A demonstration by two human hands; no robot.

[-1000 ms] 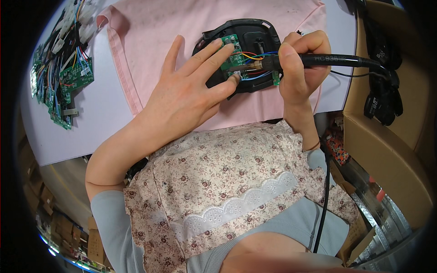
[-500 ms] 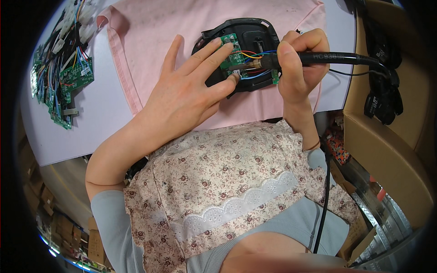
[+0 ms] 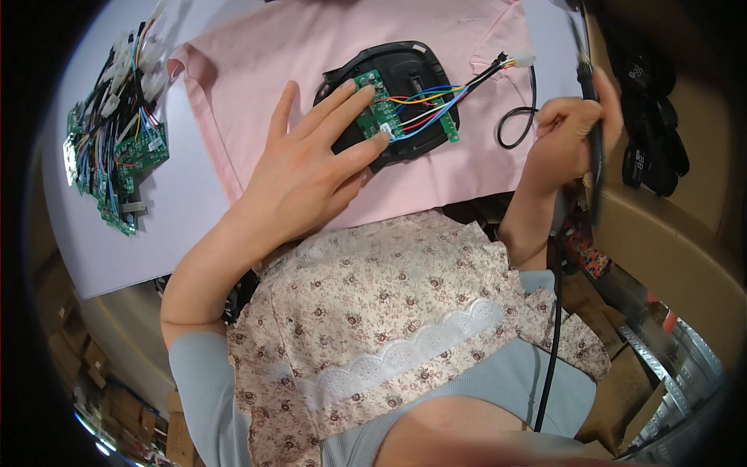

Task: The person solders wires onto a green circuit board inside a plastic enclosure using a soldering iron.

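**Circuit board [image 3: 379,115] covered by spread fingertips, soldering iron [image 3: 596,156] held well clear**

A green circuit board, trailing colored wires [image 3: 436,129], is seen at the left side of a black plastic shell [image 3: 405,66], which is rested on a pink cloth [image 3: 257,47] spread over a pale counter [image 3: 109,265]. The left grip [image 3: 311,159] is opened wide and flat: fingertips are laid at the board's upper and lower parts, and one finger is stretched out over the cloth. By the right grip [image 3: 569,136], folded tight, the soldering iron is held between the cloth and a cardboard box [image 3: 654,233], well apart from the board; its thin end is pointed toward the counter's far side, and its outline is blurred. The wires are led across a narrow green strip [image 3: 449,128] and gathered toward a white connector [image 3: 523,60], near which a black lead [image 3: 534,89] is looped. At left, a heap of wired boards [image 3: 144,148] is set on the counter. Black devices [image 3: 650,156] are contained in the box. A floral apron [image 3: 389,265] is worn over pale blue-gray sleeves [image 3: 204,366].
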